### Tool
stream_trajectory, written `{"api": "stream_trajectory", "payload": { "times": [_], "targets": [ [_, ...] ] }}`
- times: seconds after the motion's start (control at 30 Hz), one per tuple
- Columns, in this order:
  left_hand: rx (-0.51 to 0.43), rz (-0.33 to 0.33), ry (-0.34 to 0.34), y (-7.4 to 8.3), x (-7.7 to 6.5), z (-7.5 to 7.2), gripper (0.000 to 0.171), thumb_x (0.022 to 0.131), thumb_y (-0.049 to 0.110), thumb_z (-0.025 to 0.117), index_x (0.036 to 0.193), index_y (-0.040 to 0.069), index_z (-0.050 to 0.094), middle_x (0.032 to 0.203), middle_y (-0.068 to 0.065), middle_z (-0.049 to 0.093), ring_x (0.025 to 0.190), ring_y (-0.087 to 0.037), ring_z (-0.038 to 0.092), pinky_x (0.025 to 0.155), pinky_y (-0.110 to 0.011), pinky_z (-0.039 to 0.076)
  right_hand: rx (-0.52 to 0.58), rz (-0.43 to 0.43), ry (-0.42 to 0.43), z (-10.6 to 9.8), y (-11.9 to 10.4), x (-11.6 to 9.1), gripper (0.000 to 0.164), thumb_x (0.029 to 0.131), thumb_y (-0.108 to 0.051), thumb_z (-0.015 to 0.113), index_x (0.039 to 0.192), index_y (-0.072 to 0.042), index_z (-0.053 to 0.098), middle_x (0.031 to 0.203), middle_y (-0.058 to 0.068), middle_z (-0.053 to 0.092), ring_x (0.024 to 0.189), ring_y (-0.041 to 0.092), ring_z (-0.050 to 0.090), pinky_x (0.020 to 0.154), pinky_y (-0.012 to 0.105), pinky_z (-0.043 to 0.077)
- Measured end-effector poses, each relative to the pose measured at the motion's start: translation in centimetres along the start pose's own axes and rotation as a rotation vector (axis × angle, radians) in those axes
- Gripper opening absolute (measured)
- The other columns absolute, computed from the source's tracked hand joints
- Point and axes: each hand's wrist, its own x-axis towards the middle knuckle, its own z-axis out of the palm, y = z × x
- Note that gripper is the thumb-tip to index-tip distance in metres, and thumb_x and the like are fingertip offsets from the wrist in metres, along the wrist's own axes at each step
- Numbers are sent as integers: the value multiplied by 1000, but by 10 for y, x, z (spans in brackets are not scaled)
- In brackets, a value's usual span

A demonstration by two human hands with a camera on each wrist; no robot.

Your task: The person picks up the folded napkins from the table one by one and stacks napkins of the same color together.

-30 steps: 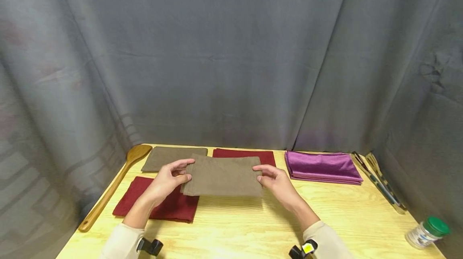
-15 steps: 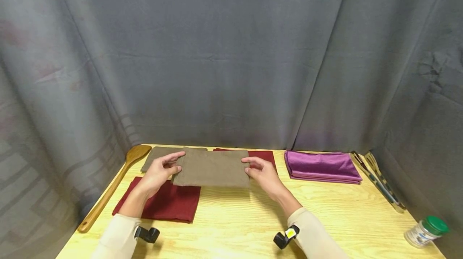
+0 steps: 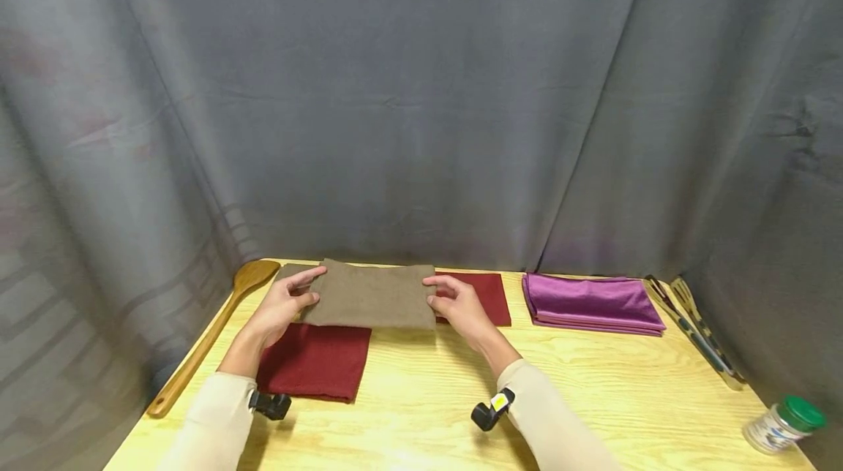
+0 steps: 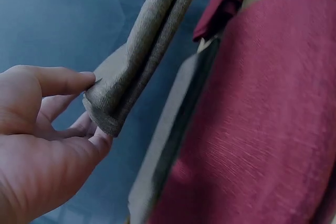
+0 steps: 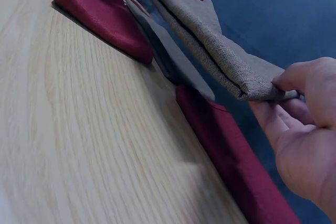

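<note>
A folded brown cloth (image 3: 372, 297) is stretched level between my two hands, raised over the back of the table. My left hand (image 3: 279, 308) pinches its left end between thumb and fingers; the left wrist view shows the folded layers (image 4: 113, 93) there. At the opposite end my right hand (image 3: 462, 310) pinches the cloth the same way, thumb on top in the right wrist view. Below lies a second folded brown cloth (image 5: 170, 51), mostly hidden in the head view. One red folded cloth (image 3: 316, 365) lies nearer the front, another (image 3: 484, 297) by my right fingers.
Along the left edge lies a wooden spatula (image 3: 211, 339). A folded purple cloth (image 3: 593, 303) rests at the back right, beside metal tongs (image 3: 691, 332). A green-lidded jar (image 3: 780, 426) stands at the right front corner. Grey curtains (image 3: 395, 105) enclose the table (image 3: 408, 412).
Both hands have carried the brown cloth left and toward the back, so it now covers much of the other brown cloth and uncovers more of the back red one.
</note>
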Motion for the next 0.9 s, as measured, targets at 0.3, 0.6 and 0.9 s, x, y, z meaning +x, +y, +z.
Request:
{"api": "stream_trajectory", "payload": {
  "times": [0.3,0.6,0.9],
  "targets": [
    [-12,-37,52,-15,7,-13,60,97,-3,58,154,6,47,154,-20,43,98,-5,53,76,-19,50,13,0,21,18,7,14,39,91,4,67,129,-3,69,120,21,69,103,15,60,78,22,53],
    [-79,-52,33,-21,16,-33,63,97,-4,56,157,3,40,159,-17,36,80,-2,45,62,-18,38,46,26,18,36,3,34,40,91,8,65,129,-3,69,115,19,69,89,11,62,77,26,58],
    [-75,-100,77,-31,25,-51,62,99,-3,53,159,5,37,168,-18,28,112,-17,61,86,-16,45,99,30,-18,59,7,49,41,92,9,63,131,0,66,105,11,65,84,10,60,80,31,61]
  ]
}}
